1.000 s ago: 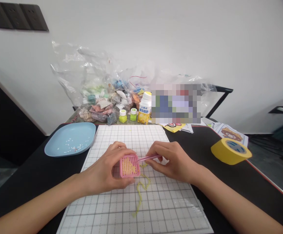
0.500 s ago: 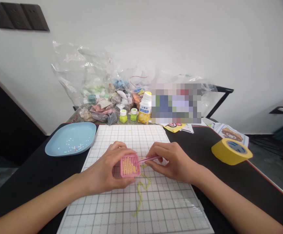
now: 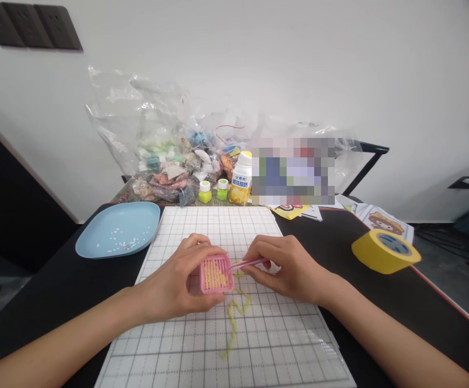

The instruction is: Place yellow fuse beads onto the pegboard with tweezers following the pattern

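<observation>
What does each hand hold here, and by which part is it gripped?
The left hand grips the pink bead tray by its left side and lower edge. The right hand pinches the pink tweezers at their rear half, tips at the tray.

Two hands, left point(image 3: 173, 285) and right point(image 3: 289, 269); between them one pink tray point(image 3: 215, 275) and one pair of tweezers point(image 3: 246, 263). Beyond them, two green-capped jars point(image 3: 213, 191), perhaps more hidden.

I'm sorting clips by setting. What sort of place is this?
Probably a home or office craft desk for bead art: a white gridded pegboard on a black tabletop, clear plastic bags of coloured beads against the wall, and a light blue plate holding loose white beads.
</observation>
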Demonstrator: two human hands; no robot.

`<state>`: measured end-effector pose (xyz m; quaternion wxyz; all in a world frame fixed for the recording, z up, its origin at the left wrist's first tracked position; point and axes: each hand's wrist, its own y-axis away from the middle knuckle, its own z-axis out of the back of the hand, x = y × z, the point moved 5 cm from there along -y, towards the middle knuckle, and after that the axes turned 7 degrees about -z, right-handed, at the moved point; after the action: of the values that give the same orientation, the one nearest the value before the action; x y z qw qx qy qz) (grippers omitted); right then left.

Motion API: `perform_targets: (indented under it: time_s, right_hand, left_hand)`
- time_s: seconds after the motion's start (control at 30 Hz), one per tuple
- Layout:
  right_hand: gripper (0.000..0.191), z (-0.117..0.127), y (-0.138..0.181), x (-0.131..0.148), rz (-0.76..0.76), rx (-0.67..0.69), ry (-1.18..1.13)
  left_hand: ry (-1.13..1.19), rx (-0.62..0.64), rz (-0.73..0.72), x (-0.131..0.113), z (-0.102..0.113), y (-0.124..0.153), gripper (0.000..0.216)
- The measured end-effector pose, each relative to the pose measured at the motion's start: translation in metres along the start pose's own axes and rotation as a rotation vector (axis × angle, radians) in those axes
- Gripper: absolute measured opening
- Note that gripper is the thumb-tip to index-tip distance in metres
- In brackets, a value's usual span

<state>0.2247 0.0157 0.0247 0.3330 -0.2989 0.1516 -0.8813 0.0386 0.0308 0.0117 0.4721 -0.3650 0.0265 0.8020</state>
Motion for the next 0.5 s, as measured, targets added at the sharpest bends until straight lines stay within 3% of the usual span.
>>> perform_targets:
  time_s: [0.5]
  right_hand:
    - [0.019,0.0012,0.0004,-0.0018,-0.009,-0.008,-0.011]
  left_hand:
    - [0.001,-0.039,0.014,0.0025,-0.0005,0.002,0.048]
